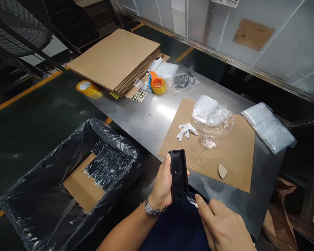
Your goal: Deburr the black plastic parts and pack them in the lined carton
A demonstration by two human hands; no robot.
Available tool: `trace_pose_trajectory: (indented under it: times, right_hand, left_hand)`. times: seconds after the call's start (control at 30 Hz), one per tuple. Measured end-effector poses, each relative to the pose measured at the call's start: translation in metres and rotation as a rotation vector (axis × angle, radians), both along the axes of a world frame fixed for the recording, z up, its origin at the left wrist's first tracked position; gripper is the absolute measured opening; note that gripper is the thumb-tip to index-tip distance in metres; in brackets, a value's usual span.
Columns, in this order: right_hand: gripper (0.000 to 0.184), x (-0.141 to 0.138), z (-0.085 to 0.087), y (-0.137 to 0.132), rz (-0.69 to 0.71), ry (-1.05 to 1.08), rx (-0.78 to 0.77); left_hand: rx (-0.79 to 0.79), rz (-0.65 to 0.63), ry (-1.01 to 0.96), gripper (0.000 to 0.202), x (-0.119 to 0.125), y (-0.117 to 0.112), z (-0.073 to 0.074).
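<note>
My left hand grips a black plastic part, a flat oblong piece with a hole in it, held upright over my lap. My right hand is closed around a small blade whose tip touches the part's lower edge. Both hands are in front of the near edge of a metal table. A brown cardboard sheet lies on the table just beyond the part.
On the cardboard lie a white glove, crumpled clear bags and a small beige block. A bag stack, tape rolls and flat cartons sit farther off. A bag-lined box with black parts stands left.
</note>
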State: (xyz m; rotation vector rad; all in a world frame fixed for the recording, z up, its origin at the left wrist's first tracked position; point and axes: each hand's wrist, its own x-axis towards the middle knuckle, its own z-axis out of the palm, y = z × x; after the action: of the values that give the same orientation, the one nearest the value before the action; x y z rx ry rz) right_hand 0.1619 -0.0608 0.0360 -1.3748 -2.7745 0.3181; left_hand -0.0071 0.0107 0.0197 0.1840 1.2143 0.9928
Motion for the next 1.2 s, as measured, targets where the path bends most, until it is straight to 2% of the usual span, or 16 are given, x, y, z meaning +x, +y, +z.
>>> trace_pose_trajectory:
  times: [0.2,0.37,0.6,0.73,1.2]
  right_hand:
    - [0.034,0.000,-0.001,0.000,-0.003,-0.021,-0.003]
    - [0.036,-0.003,-0.001,0.000,-0.027,-0.049,0.083]
    - [0.028,0.001,0.006,0.010,-0.082,0.157,0.005]
    - [0.026,0.001,0.005,0.009,-0.087,0.100,-0.090]
    - [0.011,-0.004,0.003,0.009,-0.042,-0.070,-0.119]
  left_hand:
    - [0.001,-0.024,0.034,0.050,0.002,-0.001,0.000]
    - [-0.025,-0.034,0.033,0.051,0.002,0.000,-0.002]
    - [-0.069,-0.067,-0.032,0.052,-0.001,0.002,-0.005]
    - [-0.053,-0.091,-0.028,0.052,0.000,0.002,-0.003]
    - [-0.024,-0.139,-0.002,0.058,0.000,-0.001,-0.002]
